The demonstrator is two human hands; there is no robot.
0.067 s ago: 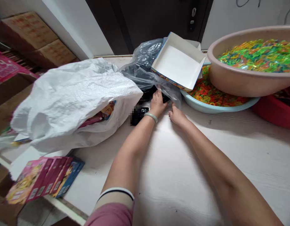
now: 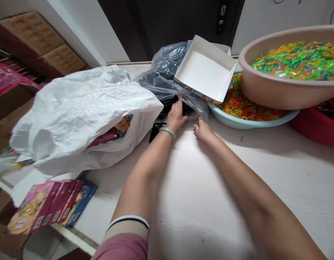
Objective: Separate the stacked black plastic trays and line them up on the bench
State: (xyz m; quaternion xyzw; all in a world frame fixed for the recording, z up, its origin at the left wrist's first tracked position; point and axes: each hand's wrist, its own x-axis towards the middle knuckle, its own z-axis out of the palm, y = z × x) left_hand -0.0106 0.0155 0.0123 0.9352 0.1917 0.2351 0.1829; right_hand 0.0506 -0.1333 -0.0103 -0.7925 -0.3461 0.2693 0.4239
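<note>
White table [image 2: 264, 173] carries a clear plastic bag [image 2: 169, 77] of dark items, its mouth entered by the left hand [image 2: 176, 117], grip hidden, while the right hand [image 2: 203, 131] pins its edge, fingers narrow; drawing out one item likely needs steadying.

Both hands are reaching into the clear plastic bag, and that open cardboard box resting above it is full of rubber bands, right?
Not quite: in the head view the open cardboard box is empty, showing a bare white inside. The left hand and right hand are at the mouth of the clear plastic bag, as you said.
</note>
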